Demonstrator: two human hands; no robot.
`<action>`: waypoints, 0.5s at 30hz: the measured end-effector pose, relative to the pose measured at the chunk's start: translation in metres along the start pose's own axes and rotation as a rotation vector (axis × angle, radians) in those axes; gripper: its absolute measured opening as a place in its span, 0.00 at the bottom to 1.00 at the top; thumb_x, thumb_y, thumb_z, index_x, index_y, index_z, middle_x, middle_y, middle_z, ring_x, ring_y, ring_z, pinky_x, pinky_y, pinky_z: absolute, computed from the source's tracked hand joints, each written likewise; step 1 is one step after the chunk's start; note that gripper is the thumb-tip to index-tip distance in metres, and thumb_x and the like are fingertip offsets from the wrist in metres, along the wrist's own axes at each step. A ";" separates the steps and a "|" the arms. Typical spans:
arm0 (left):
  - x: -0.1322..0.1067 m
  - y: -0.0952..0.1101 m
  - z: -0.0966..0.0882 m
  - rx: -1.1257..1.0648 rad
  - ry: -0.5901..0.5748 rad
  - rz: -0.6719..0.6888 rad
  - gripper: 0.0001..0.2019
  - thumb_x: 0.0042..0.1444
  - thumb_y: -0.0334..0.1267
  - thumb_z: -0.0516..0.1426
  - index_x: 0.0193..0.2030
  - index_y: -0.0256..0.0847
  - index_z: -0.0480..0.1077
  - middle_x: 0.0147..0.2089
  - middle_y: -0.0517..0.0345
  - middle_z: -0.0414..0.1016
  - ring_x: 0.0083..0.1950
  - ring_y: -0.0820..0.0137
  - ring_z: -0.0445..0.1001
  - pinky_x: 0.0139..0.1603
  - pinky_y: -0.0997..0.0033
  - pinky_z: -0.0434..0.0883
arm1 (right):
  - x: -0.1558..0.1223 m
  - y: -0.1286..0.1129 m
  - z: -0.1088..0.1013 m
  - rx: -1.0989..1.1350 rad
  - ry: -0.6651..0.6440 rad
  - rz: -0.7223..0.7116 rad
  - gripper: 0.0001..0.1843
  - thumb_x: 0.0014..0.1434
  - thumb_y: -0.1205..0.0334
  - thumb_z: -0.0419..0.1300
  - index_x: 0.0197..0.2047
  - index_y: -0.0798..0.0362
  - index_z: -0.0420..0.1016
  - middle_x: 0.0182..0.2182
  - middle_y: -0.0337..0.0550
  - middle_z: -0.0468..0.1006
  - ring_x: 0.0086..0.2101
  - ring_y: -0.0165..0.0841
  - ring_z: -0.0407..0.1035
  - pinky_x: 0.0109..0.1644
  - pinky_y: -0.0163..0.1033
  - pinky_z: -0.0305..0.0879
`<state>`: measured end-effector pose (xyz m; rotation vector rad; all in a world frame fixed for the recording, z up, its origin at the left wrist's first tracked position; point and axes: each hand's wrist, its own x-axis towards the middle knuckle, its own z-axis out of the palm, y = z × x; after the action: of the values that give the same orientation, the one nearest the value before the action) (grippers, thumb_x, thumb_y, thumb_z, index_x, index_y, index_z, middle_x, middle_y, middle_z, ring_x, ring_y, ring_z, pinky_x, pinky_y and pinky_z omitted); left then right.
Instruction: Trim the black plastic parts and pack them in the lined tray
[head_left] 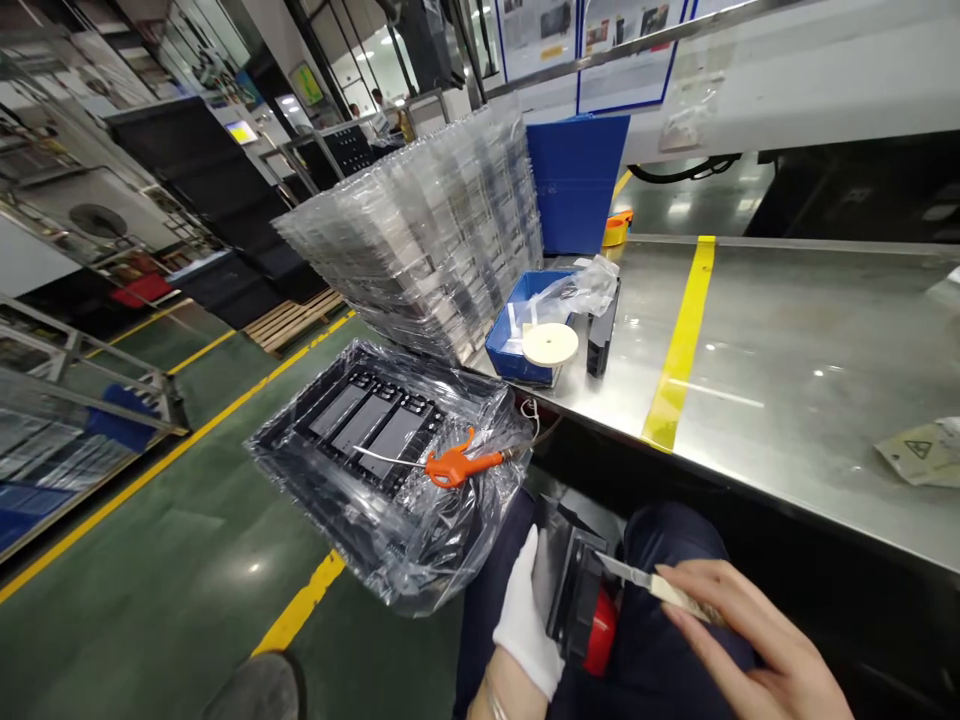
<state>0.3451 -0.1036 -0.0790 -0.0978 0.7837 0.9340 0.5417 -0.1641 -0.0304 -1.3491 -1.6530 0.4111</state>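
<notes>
Fingers of the bare right hand (pixel 750 610) curl narrowly around the wooden handle of a small knife (pixel 671 590), pinching it. Its long axis slants up and to the left across the view, and the blade tip points at, and reaches, the edge of a black plastic part (pixel 566 585). The white-gloved left hand (pixel 525 620) grips that part from the left, with the fingers wrapped around its edge. The part stands roughly upright over the person's dark trousers (pixel 679 535), and a red piece (pixel 601 630) shows at its lower side.

Up on the steel worktop (pixel 795 380), a blue plastic bin (pixel 514 345) holds a crumpled clear plastic bag (pixel 574 288) and some pale flat pieces. A round cream-coloured disc (pixel 550 344) rests on the bin's front edge, with a black block (pixel 602 342) just beside it. Behind them rises a tall stack of clear plastic trays (pixel 420 235). Below the worktop edge, a black tray wrapped in clear plastic (pixel 367 440) sits above the green floor (pixel 165 560), with an orange air blow gun (pixel 457 465) lying on top.
</notes>
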 end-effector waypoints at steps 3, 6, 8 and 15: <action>0.002 -0.003 -0.005 0.008 -0.059 -0.081 0.22 0.67 0.54 0.57 0.50 0.37 0.82 0.48 0.48 0.85 0.58 0.55 0.80 0.65 0.55 0.73 | -0.002 0.000 0.006 0.008 -0.032 -0.013 0.11 0.70 0.60 0.63 0.55 0.43 0.78 0.45 0.42 0.79 0.44 0.30 0.79 0.50 0.25 0.74; 0.004 -0.003 -0.003 0.026 -0.106 -0.121 0.26 0.67 0.56 0.56 0.53 0.34 0.81 0.52 0.44 0.84 0.60 0.52 0.79 0.66 0.55 0.72 | -0.003 0.004 0.008 0.013 -0.041 -0.004 0.10 0.70 0.61 0.63 0.54 0.43 0.78 0.44 0.42 0.79 0.44 0.31 0.79 0.48 0.27 0.75; 0.005 -0.001 -0.002 0.062 -0.105 -0.001 0.23 0.68 0.52 0.58 0.55 0.34 0.80 0.55 0.44 0.83 0.62 0.55 0.78 0.69 0.60 0.69 | -0.002 0.009 0.005 -0.021 0.024 0.027 0.09 0.70 0.59 0.63 0.52 0.43 0.80 0.43 0.41 0.81 0.43 0.30 0.79 0.49 0.25 0.74; 0.014 0.014 -0.026 -0.132 -0.232 -0.142 0.20 0.69 0.52 0.57 0.49 0.37 0.82 0.44 0.53 0.86 0.52 0.64 0.81 0.71 0.66 0.66 | -0.006 0.002 -0.026 -0.001 -0.042 0.128 0.14 0.70 0.46 0.62 0.45 0.41 0.87 0.40 0.37 0.87 0.38 0.31 0.83 0.49 0.21 0.72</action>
<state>0.3247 -0.0961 -0.1033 -0.1557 0.4934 0.8438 0.5634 -0.1761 -0.0209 -1.4613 -1.6059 0.5168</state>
